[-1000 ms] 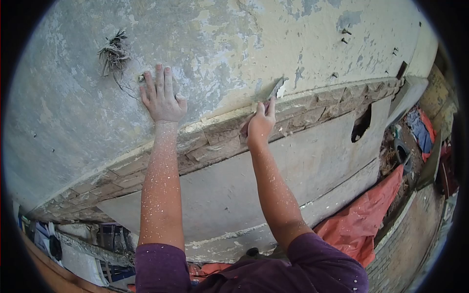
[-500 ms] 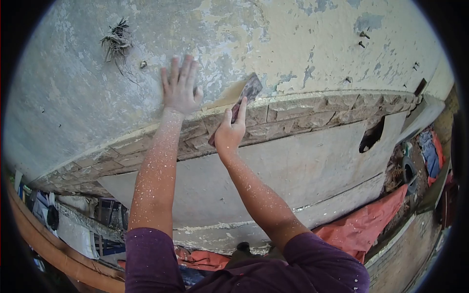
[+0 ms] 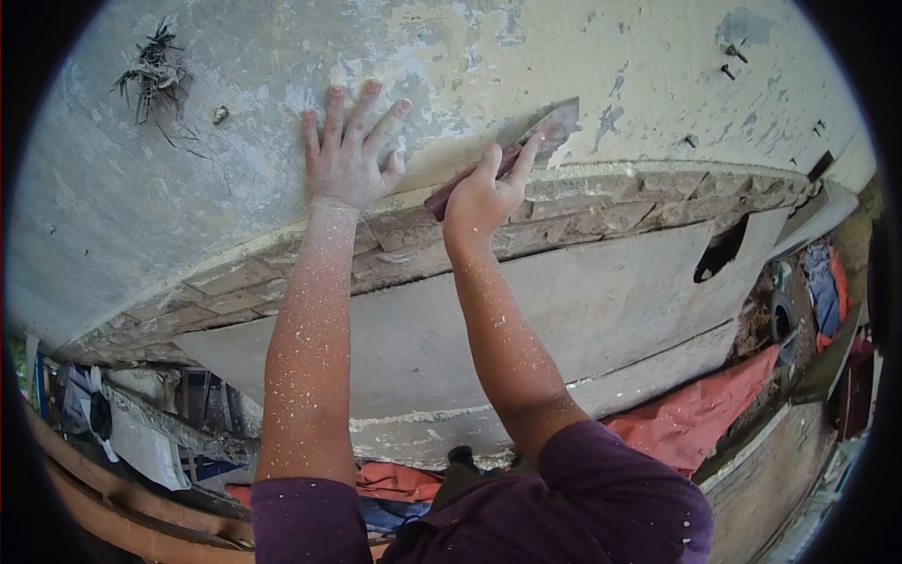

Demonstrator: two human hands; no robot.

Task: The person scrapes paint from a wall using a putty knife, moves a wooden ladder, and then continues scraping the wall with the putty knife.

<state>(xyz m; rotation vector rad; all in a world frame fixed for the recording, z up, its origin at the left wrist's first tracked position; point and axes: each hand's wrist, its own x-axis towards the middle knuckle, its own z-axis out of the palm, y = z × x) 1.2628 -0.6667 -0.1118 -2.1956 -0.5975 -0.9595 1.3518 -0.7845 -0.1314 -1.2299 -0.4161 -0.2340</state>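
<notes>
My left hand (image 3: 352, 155) lies flat on the peeling painted wall (image 3: 254, 141) with its fingers spread, coated in pale dust. To its right, my right hand (image 3: 489, 197) is wrapped round the dark handle of a scraper (image 3: 556, 122). The scraper's wide blade points up and right and rests against the wall just above the stone ledge. One finger stretches along the tool toward the blade. White flakes cover both forearms.
A rough stone ledge (image 3: 648, 193) curves below the wall. Dry twigs (image 3: 155, 73) stick out at upper left, and bolts (image 3: 736, 54) project at upper right. Lower down are a grey panel (image 3: 583, 291) with a hole, a red tarp (image 3: 695, 414) and an orange beam (image 3: 141, 508).
The scraper has moved right and slightly up along the wall with my right hand, and its blade is tilted further to the right. My left hand's fingers are spread wider.
</notes>
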